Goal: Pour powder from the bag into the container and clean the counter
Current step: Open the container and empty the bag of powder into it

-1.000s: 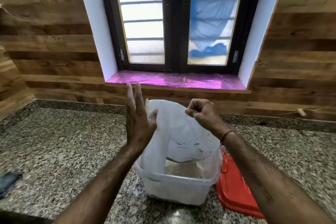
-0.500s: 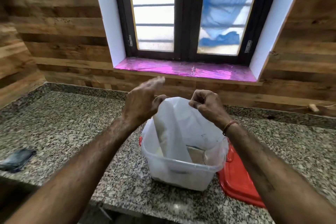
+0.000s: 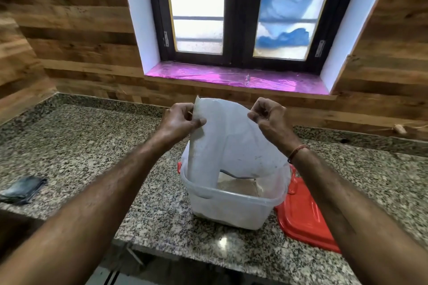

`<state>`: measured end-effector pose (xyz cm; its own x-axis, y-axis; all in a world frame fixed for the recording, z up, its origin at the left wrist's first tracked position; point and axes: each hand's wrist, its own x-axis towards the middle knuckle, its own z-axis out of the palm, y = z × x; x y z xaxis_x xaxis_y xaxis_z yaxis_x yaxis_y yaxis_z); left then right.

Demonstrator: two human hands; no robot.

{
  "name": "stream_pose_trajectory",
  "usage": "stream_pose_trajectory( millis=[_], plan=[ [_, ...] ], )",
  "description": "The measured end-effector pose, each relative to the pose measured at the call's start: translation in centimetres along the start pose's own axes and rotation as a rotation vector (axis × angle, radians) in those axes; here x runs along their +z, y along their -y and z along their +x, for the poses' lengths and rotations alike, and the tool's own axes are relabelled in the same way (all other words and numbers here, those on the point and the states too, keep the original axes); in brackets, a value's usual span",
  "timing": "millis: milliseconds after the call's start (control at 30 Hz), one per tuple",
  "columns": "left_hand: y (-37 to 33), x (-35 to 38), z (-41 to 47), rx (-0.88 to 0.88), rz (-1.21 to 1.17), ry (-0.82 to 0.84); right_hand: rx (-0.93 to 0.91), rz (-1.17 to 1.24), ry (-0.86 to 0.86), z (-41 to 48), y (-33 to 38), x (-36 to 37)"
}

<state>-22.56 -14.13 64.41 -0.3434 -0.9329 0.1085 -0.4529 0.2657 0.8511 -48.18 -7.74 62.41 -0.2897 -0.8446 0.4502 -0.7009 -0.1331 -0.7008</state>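
Observation:
A white plastic bag (image 3: 229, 143) hangs upside down with its mouth inside a clear plastic container (image 3: 234, 210) on the granite counter (image 3: 92, 146). My left hand (image 3: 179, 120) pinches the bag's upper left corner. My right hand (image 3: 268, 118) pinches its upper right corner. Pale powder (image 3: 236, 188) lies in the bottom of the container under the bag. The bag looks limp and nearly flat.
A red lid (image 3: 305, 220) lies flat to the right of the container, touching it. A folded dark cloth (image 3: 22, 188) sits at the counter's left front. The counter's front edge runs just below the container. A pink-lined window sill (image 3: 231, 76) is behind.
My left hand, flat and open against the bag a second ago, has closed on the bag's upper left corner. The bag is now stretched between both hands.

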Motion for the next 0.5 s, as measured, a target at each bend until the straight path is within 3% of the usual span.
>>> stream_pose_trajectory(
  millis=[133, 300, 500],
  plan=[
    [0.6, 1.6, -0.6, 0.113, 0.009, -0.157, -0.026, 0.064, 0.139, -0.6, 1.8, 0.3],
    [1.7, 3.2, -1.6, 0.183, 0.072, -0.32, -0.136, -0.081, -0.052, 0.5, 2.6, 0.6],
    [5.9, 3.6, -3.4, 0.006, 0.189, -0.014, -0.118, -0.076, -0.15, 0.6, 2.1, 0.2]
  ],
)
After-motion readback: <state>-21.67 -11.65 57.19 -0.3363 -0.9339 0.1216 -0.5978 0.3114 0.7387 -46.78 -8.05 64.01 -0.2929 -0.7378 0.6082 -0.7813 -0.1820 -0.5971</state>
